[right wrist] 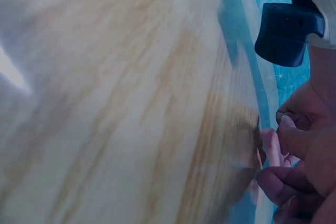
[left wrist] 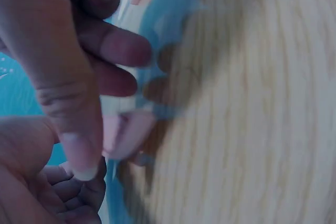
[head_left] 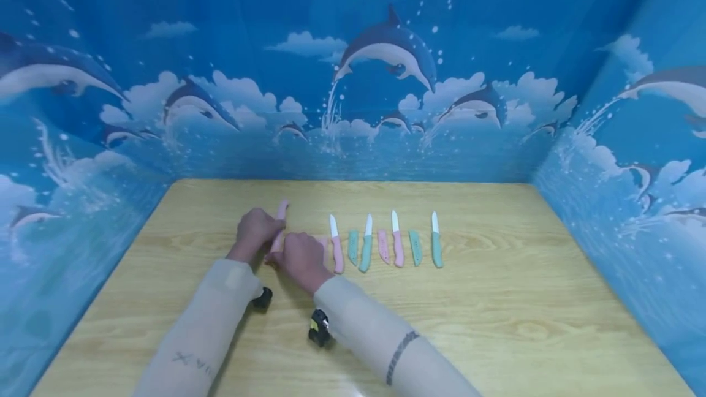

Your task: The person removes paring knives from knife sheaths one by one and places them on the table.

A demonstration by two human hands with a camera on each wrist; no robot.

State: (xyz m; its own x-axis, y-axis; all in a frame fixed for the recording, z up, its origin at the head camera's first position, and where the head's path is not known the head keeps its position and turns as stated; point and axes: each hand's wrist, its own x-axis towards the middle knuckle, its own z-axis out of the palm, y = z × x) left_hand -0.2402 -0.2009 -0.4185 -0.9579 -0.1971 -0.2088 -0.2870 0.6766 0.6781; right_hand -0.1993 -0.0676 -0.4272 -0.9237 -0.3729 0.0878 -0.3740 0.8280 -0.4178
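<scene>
At the left of the row, both hands work on a pink knife point(head_left: 283, 208). My left hand point(head_left: 257, 231) grips it, its far end poking out beyond the fingers. Close beside it, my right hand point(head_left: 302, 256) pinches the near part, which looks like a pink sheath point(right wrist: 272, 145). No bare blade shows between the hands; the fingers cover much of the join. In the left wrist view the left thumb point(left wrist: 68, 114) points down beside a pink piece point(left wrist: 126, 135). Partly behind the right hand lies another pink sheath point(head_left: 324, 245).
Right of the hands lie a pink knife point(head_left: 337, 250), teal sheath point(head_left: 353, 247), teal knife point(head_left: 366, 250), pink sheath point(head_left: 383, 247), second pink knife point(head_left: 398, 247), teal sheath point(head_left: 415, 247) and teal knife point(head_left: 436, 249), blades bare and pointing away. Dolphin-print curtains point(head_left: 353, 78) enclose the wooden table point(head_left: 496, 317).
</scene>
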